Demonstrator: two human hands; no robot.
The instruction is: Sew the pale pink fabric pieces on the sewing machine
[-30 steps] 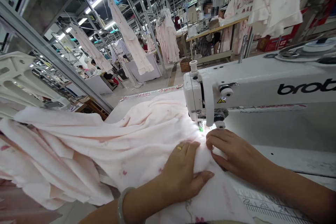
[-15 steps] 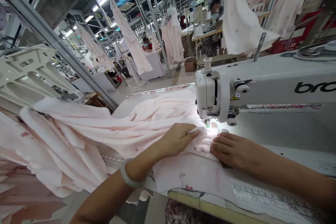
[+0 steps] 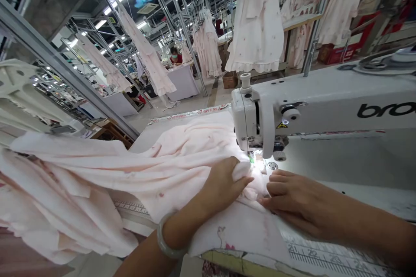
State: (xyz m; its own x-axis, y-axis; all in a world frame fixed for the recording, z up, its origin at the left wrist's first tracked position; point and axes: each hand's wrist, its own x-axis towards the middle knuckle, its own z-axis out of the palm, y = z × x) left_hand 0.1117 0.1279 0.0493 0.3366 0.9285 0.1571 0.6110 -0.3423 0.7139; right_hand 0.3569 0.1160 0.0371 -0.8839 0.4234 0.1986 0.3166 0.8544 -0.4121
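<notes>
at the needle, left hand [image 3: 224,184] pinching pink fabric [image 3: 169,169] trailing leftward, right hand [image 3: 292,197] flat

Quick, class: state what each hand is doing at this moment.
Left hand: closed, pinching a fold of the pink fabric just before the needle.
Right hand: open, fingers flat, pressing the same fabric onto the machine bed.

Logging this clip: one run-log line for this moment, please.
left hand: pinching pink fabric | right hand: flat on fabric | sewing machine: needle just ahead
</notes>
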